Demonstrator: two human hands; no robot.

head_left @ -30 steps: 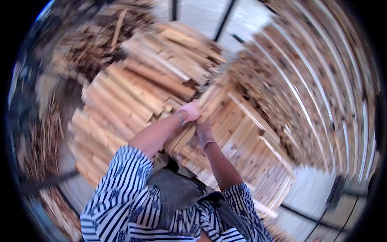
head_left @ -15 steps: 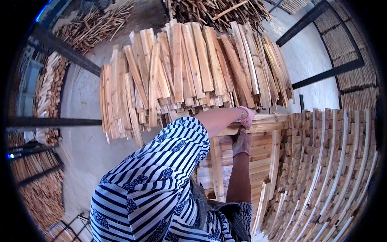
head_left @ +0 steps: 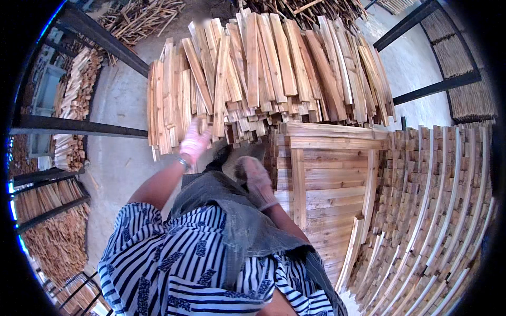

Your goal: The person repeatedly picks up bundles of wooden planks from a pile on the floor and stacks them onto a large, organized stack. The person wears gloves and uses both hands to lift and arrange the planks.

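My left hand, in a pale pink glove with a band at the wrist, is at the near left edge of a large pile of wooden slats. Its fingers look spread, and nothing shows in its grasp; whether it touches the slat ends I cannot tell. My right hand, also gloved, hovers above my grey apron, left of a wooden panel. Motion smears its fingers, and no object shows in it. The panel is made of boards laid side by side, with crosspieces on top.
Stacked wood strips with pale long strips between them fill the right side. Dark metal bars reach toward the slat pile from both sides. More wood stacks stand at the left, and loose sticks lie at the back.
Both hands have left the panel's far edge. My left hand has swung left to the slat pile, and my right hand has drawn back left over my apron. The view has shifted slightly.
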